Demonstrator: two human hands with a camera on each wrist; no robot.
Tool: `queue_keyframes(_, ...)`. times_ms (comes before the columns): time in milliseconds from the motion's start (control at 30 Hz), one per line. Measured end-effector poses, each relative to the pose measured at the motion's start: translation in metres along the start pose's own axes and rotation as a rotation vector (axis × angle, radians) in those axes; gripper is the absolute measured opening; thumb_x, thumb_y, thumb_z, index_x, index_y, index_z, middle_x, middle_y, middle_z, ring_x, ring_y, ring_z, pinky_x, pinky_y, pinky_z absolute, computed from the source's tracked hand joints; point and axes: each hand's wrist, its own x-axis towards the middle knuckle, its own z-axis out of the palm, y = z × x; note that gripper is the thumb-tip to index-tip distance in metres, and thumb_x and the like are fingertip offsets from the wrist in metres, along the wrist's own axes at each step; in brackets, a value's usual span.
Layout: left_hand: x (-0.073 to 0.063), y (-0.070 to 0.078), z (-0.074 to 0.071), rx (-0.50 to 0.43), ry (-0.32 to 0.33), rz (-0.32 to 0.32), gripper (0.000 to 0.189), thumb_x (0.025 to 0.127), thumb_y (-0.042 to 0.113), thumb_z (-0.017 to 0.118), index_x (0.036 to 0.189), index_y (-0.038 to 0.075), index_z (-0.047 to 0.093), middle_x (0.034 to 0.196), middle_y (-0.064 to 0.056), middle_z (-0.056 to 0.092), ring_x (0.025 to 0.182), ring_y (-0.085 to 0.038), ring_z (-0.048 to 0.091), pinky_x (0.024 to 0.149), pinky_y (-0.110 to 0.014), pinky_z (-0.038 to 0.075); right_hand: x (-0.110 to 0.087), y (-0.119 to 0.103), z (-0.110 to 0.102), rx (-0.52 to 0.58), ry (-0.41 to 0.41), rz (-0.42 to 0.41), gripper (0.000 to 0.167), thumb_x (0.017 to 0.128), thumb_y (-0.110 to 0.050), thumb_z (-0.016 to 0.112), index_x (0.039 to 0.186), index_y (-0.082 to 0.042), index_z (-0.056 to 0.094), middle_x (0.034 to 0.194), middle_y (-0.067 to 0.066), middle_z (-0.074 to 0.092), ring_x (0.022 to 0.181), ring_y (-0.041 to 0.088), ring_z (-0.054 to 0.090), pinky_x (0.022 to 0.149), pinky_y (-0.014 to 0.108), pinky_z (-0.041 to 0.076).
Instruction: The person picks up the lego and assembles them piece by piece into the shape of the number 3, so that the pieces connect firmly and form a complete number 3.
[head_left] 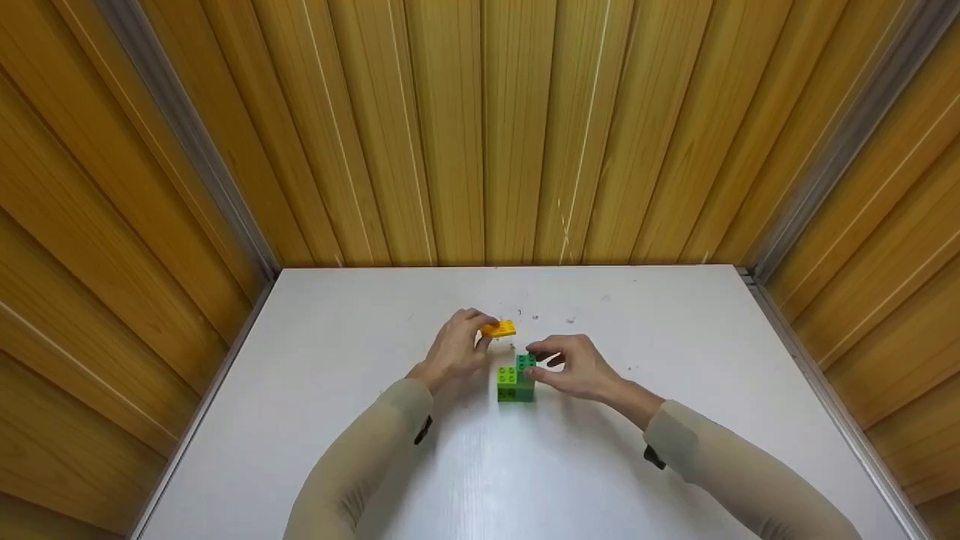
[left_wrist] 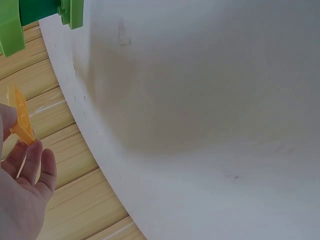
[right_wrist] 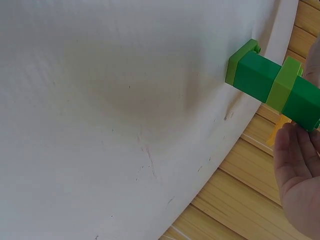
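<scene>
My left hand [head_left: 454, 346] pinches a flat yellow toy building brick [head_left: 504, 328] between thumb and fingers, held up behind a small brick stack. The left wrist view shows the same yellow brick [left_wrist: 23, 120] edge-on at the fingertips. Bright and dark green bricks make up the stack, which stands on the table. At its top is a dark green brick [right_wrist: 303, 102], with a light green brick [right_wrist: 284, 84] directly beneath. Thumb and fingers of my right hand [head_left: 579, 367] hold that top brick from the right side. A lower light green brick [head_left: 507, 375] sits front left.
The white table [head_left: 360, 315] carries small dark marks behind the hands. Wood-patterned panels [head_left: 480, 135] wall in its back and both sides, with grey metal posts [head_left: 817, 150] at the corners.
</scene>
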Motion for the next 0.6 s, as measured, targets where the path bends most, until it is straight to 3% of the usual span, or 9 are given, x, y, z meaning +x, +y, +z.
queue_keyframes(300,-0.007,0.01,-0.004,-0.005,0.014,0.062,0.03,0.111,0.02,0.07,0.14,0.019,0.077,0.139,-0.002,0.074,0.133,-0.024,0.066,0.122,-0.045,0.055,0.001,-0.002,-0.002,0.005,0.074,-0.001,0.035,0.105,-0.026,0.08,0.132,-0.004,0.081,0.127,0.013,0.085,0.112,0.031,0.083,0.094,0.044,0.07)
queue_keyframes(600,-0.012,0.017,-0.007,0.008,0.013,0.123,0.029,0.112,0.019,0.068,0.14,0.019,0.076,0.139,-0.001,0.073,0.131,-0.023,0.066,0.12,-0.045,0.056,0.005,-0.005,-0.003,0.01,0.132,0.015,0.034,0.103,-0.026,0.082,0.129,-0.004,0.081,0.124,0.013,0.084,0.111,0.033,0.083,0.095,0.048,0.07)
